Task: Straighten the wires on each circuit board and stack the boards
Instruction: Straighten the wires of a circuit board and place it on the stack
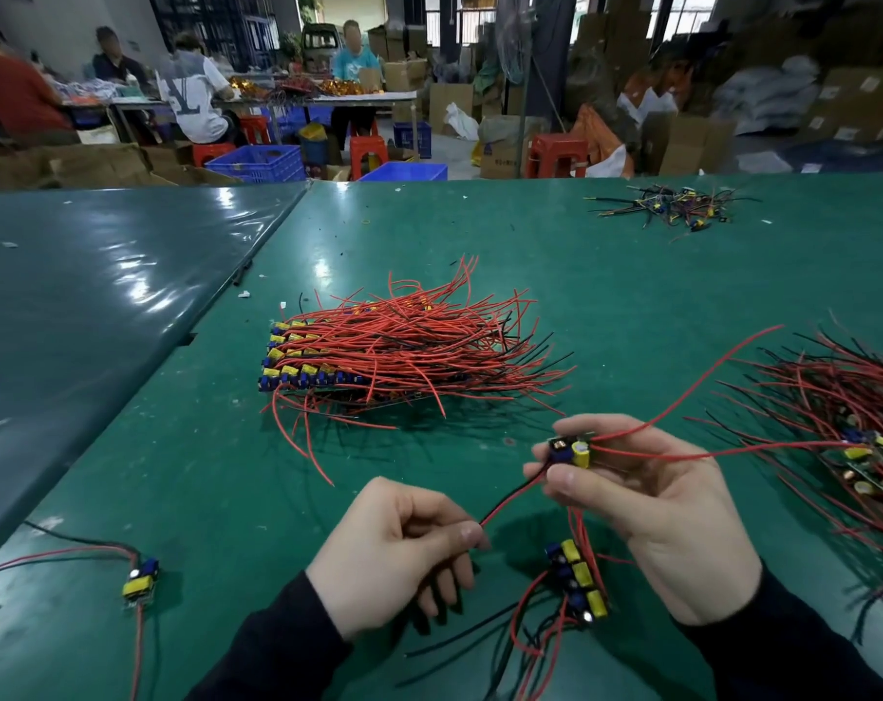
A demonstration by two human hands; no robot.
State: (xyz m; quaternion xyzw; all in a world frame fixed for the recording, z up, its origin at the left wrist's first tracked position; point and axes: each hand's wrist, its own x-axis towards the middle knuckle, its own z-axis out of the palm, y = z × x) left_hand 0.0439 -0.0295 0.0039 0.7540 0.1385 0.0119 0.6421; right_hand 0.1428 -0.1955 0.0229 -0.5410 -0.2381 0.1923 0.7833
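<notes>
Glossy green counter (631,275). Near left edge: lone small circuit board with yellow and blue parts (140,581), red and black wires trailing. Centre: neat stack of boards under long red wires (378,351). Left hand (399,554) pinches red and black wire pair (510,503). Below hands: short row of boards on counter (578,579). Right hand (646,493) grips small circuit board (571,450), red wires running right. Far right: tangled heap of unsorted boards (854,437).
</notes>
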